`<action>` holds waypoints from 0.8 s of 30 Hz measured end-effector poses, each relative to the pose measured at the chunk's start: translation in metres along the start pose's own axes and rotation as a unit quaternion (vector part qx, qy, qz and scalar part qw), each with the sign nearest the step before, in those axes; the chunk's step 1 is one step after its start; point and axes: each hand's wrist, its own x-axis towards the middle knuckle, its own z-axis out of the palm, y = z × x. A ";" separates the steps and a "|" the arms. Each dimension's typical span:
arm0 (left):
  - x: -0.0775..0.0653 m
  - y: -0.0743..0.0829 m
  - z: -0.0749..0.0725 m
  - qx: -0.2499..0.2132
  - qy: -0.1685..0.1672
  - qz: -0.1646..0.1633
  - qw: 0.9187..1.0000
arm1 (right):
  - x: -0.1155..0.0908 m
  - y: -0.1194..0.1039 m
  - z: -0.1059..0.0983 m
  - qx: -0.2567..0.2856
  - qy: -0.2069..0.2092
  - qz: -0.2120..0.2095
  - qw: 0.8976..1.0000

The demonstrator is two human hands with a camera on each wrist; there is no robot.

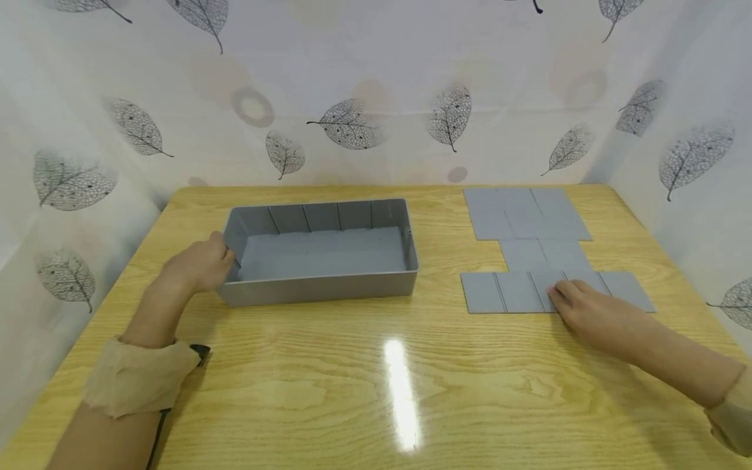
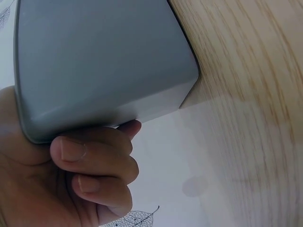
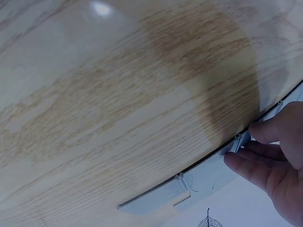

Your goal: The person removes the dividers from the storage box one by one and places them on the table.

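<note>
An open grey rectangular box point(image 1: 317, 287) stands on the table left of centre, with thin upright ridges along its far inner wall. My left hand point(image 1: 202, 262) grips its left end at the rim; in the left wrist view, curled fingers point(image 2: 94, 156) lie against the outside of the box. To the right, my right hand point(image 1: 578, 305) is at the long grey divider strip point(image 1: 511, 294), the front one of several flat panels. Thumb and fingers point(image 3: 265, 127) pinch a raised ridge of that strip at its near edge in the right wrist view.
Behind the strip lie a smaller grey panel point(image 1: 529, 253) and a wider grey panel point(image 1: 523, 212), edge to edge. The wood-grain table point(image 1: 317, 378) ends at a leaf-patterned curtain point(image 1: 376, 130) at the back and sides. A light reflection shows on the tabletop.
</note>
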 end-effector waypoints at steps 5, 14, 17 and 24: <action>-0.001 0.001 0.001 -0.004 -0.002 -0.001 1.000 | 0.009 0.010 -0.016 0.084 -0.045 0.050 0.994; 0.003 -0.006 0.008 -0.017 0.016 0.003 1.000 | 0.084 0.026 -0.077 0.275 0.025 0.144 0.950; 0.011 -0.003 0.017 -0.025 0.021 0.010 0.999 | 0.109 0.020 -0.083 0.285 0.103 0.138 0.943; -0.002 0.051 0.022 0.074 0.198 -0.039 0.977 | 0.143 -0.006 -0.068 0.285 0.192 0.136 0.929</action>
